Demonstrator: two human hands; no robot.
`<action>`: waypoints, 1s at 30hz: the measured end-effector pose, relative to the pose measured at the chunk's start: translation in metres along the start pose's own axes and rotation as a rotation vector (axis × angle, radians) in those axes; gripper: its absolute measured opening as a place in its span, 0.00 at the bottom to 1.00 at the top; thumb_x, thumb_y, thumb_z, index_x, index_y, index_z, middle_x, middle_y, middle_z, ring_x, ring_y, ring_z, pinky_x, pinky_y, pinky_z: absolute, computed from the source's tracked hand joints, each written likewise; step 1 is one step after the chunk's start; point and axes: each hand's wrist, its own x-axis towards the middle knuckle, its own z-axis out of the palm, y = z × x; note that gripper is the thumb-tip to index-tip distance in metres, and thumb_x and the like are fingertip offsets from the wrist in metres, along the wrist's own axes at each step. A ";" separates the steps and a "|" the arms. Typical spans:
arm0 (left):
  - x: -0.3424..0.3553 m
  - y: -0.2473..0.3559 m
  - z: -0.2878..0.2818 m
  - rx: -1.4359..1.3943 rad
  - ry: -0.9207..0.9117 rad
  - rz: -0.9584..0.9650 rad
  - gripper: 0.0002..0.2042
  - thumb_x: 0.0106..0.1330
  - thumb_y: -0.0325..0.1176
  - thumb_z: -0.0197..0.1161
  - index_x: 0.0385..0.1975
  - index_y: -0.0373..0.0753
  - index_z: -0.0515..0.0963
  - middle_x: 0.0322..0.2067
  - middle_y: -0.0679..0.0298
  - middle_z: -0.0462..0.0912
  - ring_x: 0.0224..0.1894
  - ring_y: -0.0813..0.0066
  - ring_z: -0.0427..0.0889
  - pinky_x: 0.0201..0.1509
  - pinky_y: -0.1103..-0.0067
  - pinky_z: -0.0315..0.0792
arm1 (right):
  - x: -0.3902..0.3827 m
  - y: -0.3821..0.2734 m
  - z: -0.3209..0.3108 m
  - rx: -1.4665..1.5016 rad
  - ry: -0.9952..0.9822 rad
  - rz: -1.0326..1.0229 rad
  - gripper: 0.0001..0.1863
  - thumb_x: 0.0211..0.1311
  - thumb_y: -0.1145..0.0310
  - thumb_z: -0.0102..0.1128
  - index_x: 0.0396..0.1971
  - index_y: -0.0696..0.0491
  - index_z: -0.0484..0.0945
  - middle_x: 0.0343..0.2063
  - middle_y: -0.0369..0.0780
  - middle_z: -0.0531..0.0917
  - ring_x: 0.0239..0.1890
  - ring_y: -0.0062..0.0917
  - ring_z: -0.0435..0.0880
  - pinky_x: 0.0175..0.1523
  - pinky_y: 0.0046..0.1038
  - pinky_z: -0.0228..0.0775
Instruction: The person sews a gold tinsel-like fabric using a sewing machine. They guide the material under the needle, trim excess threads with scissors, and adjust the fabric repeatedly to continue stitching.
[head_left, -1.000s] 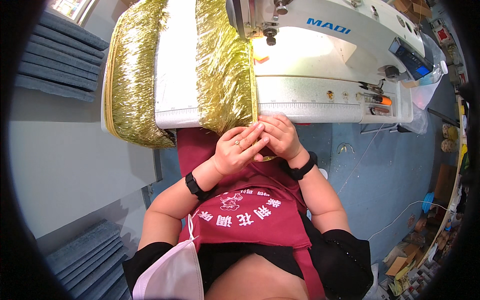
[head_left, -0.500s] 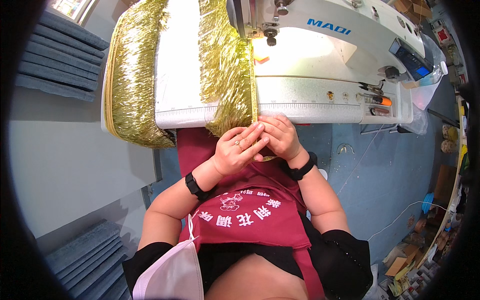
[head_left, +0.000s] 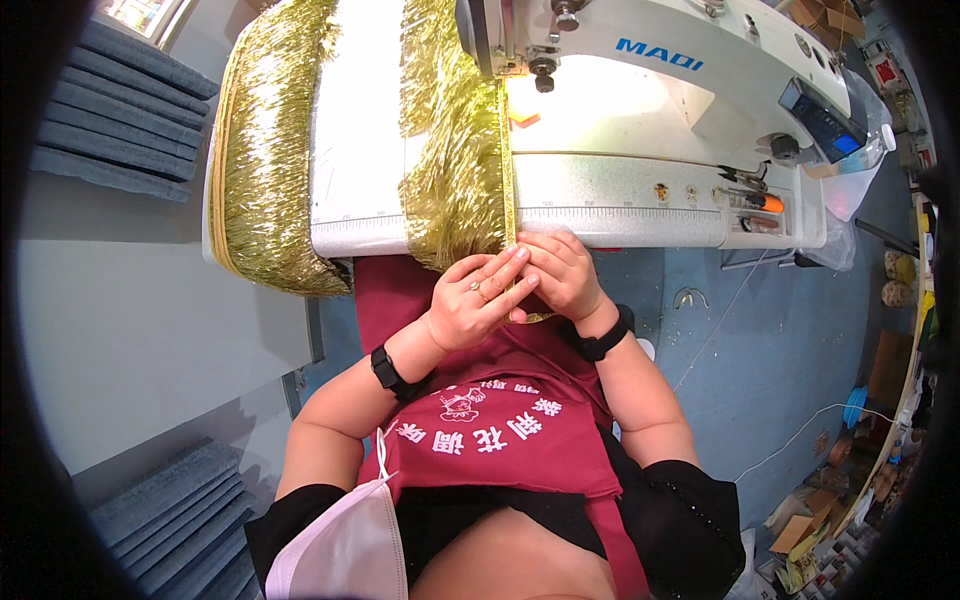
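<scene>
A strip of shiny gold tinsel fringe (head_left: 455, 160) lies on the bed of a white sewing machine (head_left: 650, 215), its strands draped toward me over the front edge. Along its right side runs a narrow gold band (head_left: 508, 170), from under the needle area down to my fingers. My left hand (head_left: 482, 290), with a ring on one finger, pinches the band just off the bed's front edge. Fingertips of my right hand (head_left: 562, 270) close on it too, touching the left ones. A short tail of band hangs below; the exact grip is partly hidden.
Another thick bundle of gold fringe (head_left: 265, 160) wraps over the bed's left end. The machine head (head_left: 620, 50) overhangs the bed. A small tray with an orange-handled tool (head_left: 765, 202) sits at the right. Folded blue-grey cloths (head_left: 125, 110) lie at left.
The fringe's strands have shifted slightly on the bed, and their lower edge hangs a little differently. Both hands stay in the same place and hold the band the same way.
</scene>
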 end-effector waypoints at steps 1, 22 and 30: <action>0.000 0.000 0.000 0.001 0.000 0.001 0.22 0.72 0.48 0.61 0.59 0.41 0.82 0.62 0.54 0.81 0.62 0.64 0.83 0.61 0.69 0.76 | 0.000 0.000 0.000 -0.001 0.000 0.002 0.12 0.61 0.68 0.60 0.42 0.57 0.83 0.46 0.41 0.87 0.53 0.34 0.87 0.55 0.37 0.77; 0.000 -0.006 0.001 -0.013 0.003 -0.023 0.22 0.78 0.49 0.54 0.58 0.40 0.82 0.60 0.52 0.83 0.62 0.57 0.83 0.61 0.67 0.76 | -0.001 -0.002 0.006 -0.076 -0.009 0.021 0.12 0.62 0.68 0.59 0.43 0.55 0.82 0.47 0.38 0.86 0.53 0.30 0.86 0.57 0.36 0.73; 0.005 -0.013 -0.026 0.065 0.058 -0.026 0.22 0.79 0.52 0.50 0.55 0.43 0.83 0.57 0.59 0.85 0.61 0.62 0.84 0.62 0.68 0.74 | 0.003 -0.005 0.002 -0.052 0.018 0.047 0.11 0.61 0.68 0.68 0.43 0.50 0.83 0.47 0.35 0.85 0.51 0.28 0.85 0.55 0.33 0.74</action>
